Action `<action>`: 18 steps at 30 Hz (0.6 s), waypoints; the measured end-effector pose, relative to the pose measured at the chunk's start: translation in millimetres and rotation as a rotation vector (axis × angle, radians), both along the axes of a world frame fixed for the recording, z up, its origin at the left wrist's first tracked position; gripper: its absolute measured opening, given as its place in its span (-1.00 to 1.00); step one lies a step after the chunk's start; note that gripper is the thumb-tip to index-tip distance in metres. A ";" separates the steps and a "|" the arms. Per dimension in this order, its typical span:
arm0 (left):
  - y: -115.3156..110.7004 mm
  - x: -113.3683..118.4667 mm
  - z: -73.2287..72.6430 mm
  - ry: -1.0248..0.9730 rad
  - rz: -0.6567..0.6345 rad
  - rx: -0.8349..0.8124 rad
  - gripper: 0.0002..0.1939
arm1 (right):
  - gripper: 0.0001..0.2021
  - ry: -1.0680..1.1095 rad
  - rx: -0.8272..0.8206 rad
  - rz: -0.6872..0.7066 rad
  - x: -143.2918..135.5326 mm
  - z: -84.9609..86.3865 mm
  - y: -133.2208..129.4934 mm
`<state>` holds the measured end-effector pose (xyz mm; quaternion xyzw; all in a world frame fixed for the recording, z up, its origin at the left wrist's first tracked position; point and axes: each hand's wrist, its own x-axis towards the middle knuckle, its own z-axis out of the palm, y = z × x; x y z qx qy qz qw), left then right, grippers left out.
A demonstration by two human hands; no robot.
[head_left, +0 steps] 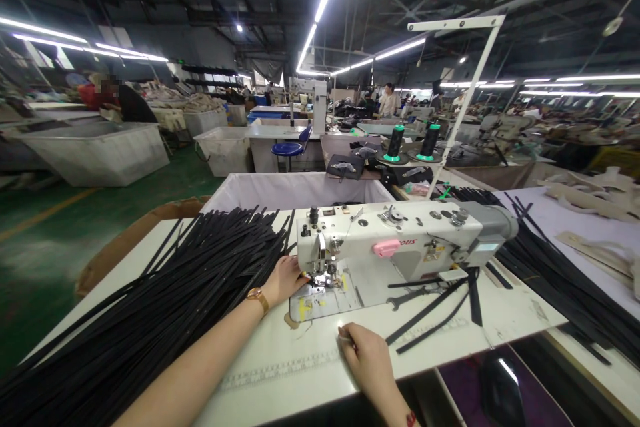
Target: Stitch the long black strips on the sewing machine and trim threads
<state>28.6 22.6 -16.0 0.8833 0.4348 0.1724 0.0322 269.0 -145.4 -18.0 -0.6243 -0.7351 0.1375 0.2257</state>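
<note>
A white sewing machine [360,240] stands on the pale worktable [280,363], its head towards my left. Close against the needle and presser foot [325,275], my left hand [284,280] has its fingers pressed together; what they hold, if anything, is hidden. My right hand [369,355] rests at the table's front, in front of the machine bed, fingers curled in. Whatever may be in that curl is too small to name. A large heap of long black strips [200,280] lies left of the machine, beside my left forearm.
A wrench [407,298] and several loose black strips [427,313] lie right of the bed. More strips [550,280] spread over the side table. Behind the machine are a cloth-lined bin [295,190], thread cones [397,143] and a thread stand [467,107]. A phone [501,387] lies low right.
</note>
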 end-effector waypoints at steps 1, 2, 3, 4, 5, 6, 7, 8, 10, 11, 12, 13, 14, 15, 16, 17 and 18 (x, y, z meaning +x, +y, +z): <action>-1.0 -0.2 -0.2 0.013 0.006 0.001 -0.77 | -0.83 -0.007 -0.002 -0.002 -0.3 0.2 -0.2; -2.1 -0.5 -0.3 0.025 0.012 0.003 -0.78 | -0.84 -0.012 -0.004 -0.004 -0.6 0.6 -0.4; -3.2 -0.8 -0.2 0.035 0.016 0.005 -0.78 | -0.84 -0.016 -0.004 -0.006 -0.8 1.2 -0.5; -4.1 -1.0 -0.1 0.043 0.017 0.006 -0.78 | -0.84 -0.019 -0.004 -0.009 -1.1 1.9 -0.7; -4.8 -1.2 -0.2 0.048 0.018 0.007 -0.79 | -0.84 -0.021 -0.003 -0.012 -1.3 2.5 -0.9; -5.1 -1.2 -0.5 0.052 0.018 0.006 -0.79 | -0.84 -0.021 -0.002 -0.016 -1.4 3.1 -1.1; -5.0 -1.0 -1.0 0.056 0.018 0.004 -0.79 | -0.84 -0.020 0.000 -0.017 -1.5 3.6 -1.3; -4.6 -0.8 -1.8 0.059 0.019 0.001 -0.79 | -0.84 -0.019 0.001 -0.019 -1.6 4.0 -1.5; -2.8 0.1 -4.2 0.063 0.029 -0.008 -0.80 | -0.83 -0.019 0.003 -0.021 -1.8 4.6 -1.9; -1.7 0.6 -5.5 0.065 0.034 -0.013 -0.80 | -0.83 -0.019 0.003 -0.021 -1.8 4.9 -2.1; -0.7 1.0 -6.7 0.066 0.039 -0.018 -0.80 | -0.83 -0.019 0.002 -0.021 -1.9 5.1 -2.2; 0.3 1.5 -7.8 0.067 0.043 -0.021 -0.80 | -0.83 -0.018 0.002 -0.020 -1.9 5.3 -2.3; 1.0 1.8 -8.5 0.067 0.047 -0.024 -0.80 | -0.83 -0.017 0.001 -0.020 -1.9 5.5 -2.3; 1.4 2.2 -9.0 0.068 0.049 -0.026 -0.80 | -0.83 -0.015 0.001 -0.020 -1.8 5.6 -2.4; 1.5 2.6 -9.1 0.068 0.053 -0.026 -0.80 | -0.83 -0.013 0.001 -0.021 -1.7 5.6 -2.5; 1.2 3.0 -9.0 0.068 0.058 -0.025 -0.80 | -0.83 -0.011 0.001 -0.021 -1.6 5.6 -2.6; 0.5 3.5 -8.7 0.069 0.064 -0.022 -0.80 | -0.83 -0.008 0.001 -0.021 -1.5 5.5 -2.8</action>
